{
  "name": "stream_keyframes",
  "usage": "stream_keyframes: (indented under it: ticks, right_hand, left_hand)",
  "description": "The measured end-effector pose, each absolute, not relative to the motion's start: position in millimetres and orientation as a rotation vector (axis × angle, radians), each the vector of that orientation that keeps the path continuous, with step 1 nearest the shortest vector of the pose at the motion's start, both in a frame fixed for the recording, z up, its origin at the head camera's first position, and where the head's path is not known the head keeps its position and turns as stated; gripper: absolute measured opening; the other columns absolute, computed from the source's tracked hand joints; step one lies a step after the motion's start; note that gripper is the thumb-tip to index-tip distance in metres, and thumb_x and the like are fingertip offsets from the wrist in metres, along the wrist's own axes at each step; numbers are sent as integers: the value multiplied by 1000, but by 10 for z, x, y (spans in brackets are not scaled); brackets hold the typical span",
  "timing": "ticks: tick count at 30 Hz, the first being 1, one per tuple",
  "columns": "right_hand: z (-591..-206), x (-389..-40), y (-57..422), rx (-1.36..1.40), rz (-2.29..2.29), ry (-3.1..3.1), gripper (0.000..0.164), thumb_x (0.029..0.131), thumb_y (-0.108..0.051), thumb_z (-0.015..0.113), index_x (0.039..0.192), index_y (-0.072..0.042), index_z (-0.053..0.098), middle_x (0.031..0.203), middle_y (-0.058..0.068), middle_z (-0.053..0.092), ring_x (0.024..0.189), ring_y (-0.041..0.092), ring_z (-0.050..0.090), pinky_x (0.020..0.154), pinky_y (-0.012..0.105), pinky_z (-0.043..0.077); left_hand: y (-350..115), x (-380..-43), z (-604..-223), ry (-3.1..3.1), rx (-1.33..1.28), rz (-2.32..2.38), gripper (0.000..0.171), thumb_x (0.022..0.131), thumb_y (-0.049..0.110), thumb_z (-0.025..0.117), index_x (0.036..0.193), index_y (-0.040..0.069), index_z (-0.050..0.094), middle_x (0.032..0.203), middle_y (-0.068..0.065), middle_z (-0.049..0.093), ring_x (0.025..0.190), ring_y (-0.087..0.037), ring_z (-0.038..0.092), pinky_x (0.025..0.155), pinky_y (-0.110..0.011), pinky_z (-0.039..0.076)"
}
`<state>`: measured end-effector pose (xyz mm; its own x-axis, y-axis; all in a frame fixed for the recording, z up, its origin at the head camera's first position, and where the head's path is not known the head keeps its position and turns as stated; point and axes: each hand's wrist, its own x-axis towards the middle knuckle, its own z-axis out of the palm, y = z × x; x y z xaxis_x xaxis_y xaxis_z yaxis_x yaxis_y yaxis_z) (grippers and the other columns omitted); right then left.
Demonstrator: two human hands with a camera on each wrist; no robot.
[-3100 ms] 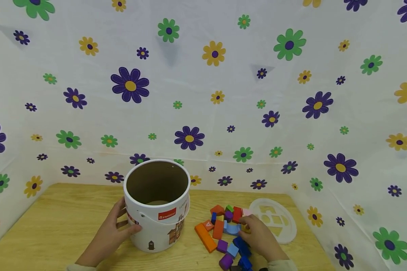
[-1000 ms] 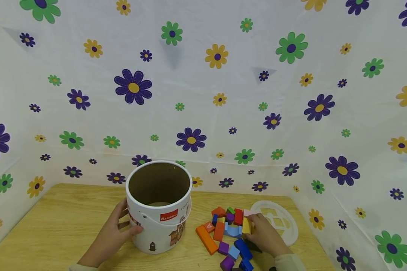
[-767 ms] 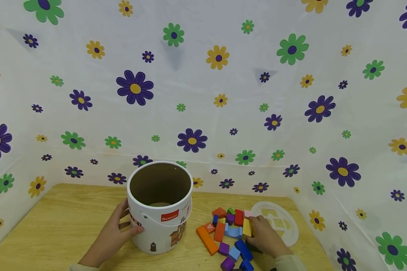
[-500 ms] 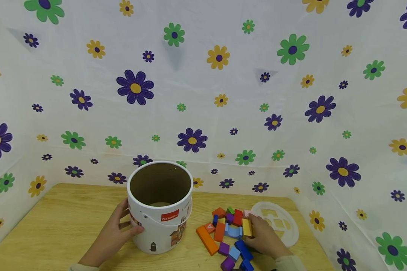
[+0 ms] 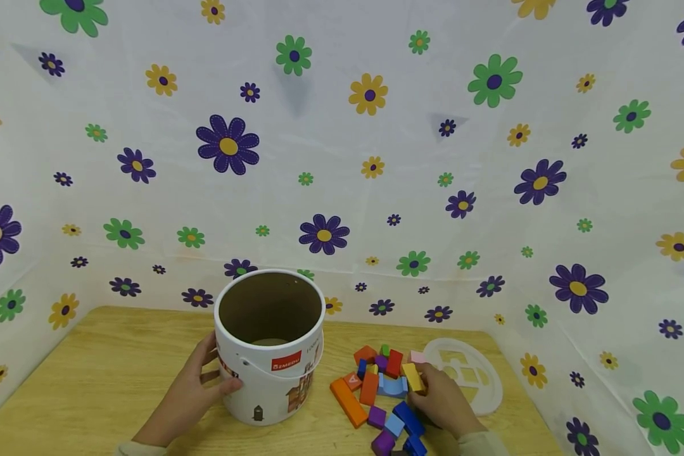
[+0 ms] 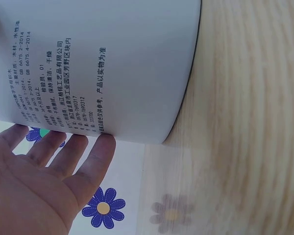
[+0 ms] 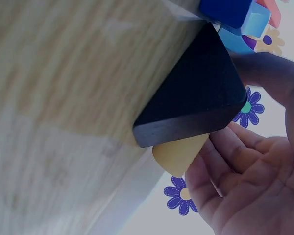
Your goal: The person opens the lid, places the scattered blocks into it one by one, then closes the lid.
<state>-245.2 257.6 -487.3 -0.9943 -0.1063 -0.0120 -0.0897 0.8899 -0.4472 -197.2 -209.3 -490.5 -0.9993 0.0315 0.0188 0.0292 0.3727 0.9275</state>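
A white bucket (image 5: pixel 270 380) with a red label and thin handle stands upright. My left hand (image 5: pixel 188 389) holds its left side, thumb on the front and fingers behind; the left wrist view shows the fingertips against the printed wall. At right, my right hand (image 5: pixel 441 396) has thumb and fingers about the ends of a yellow block (image 5: pixel 413 377), which lies tilted beside a light-blue arch block (image 5: pixel 392 385). The right wrist view shows a black triangular block (image 7: pixel 196 93) near the palm, partly covering the fingertips and a tan rounded piece (image 7: pixel 179 154).
Several coloured blocks lie between bucket and right hand, among them a long orange block (image 5: pixel 348 402), a red block (image 5: pixel 394 363) and a dark-blue block (image 5: pixel 408 418). A white round lid with cut-outs (image 5: pixel 487 399) lies behind the right hand. Flowered cloth (image 5: pixel 342 126) walls the wooden table (image 5: pixel 131 354).
The yellow block at my right fingers has turned, its top end swinging left. Neighbouring red, green and purple blocks have shifted slightly left. My left hand stays on the bucket.
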Motion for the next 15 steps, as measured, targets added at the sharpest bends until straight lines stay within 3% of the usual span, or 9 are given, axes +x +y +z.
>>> stream_keyframes:
  ticks: [6, 15]
  right_hand:
    - [-4807, -2444, 2569, -27, -780, 3023, 41, 86, -10, 78, 124, 0, 66, 93, 3, 67, 78, 18, 57, 74, 40, 58]
    - [-4728, -2393, 2534, -215, -868, 3217, 38, 85, -4, 77, 123, -2, 72, 102, 5, 64, 86, 15, 62, 75, 34, 58]
  left_hand:
    - [-2098, -1970, -4900, 2603, 67, 1767, 108, 90, 43, 80, 167, 19, 7, 169, -18, 20, 150, -47, 28, 113, -60, 44]
    - [-2099, -1981, -4920, 2605, 86, 1777, 106, 91, 42, 79, 166, 18, 9, 169, -19, 21, 150, -47, 29, 112, -60, 46]
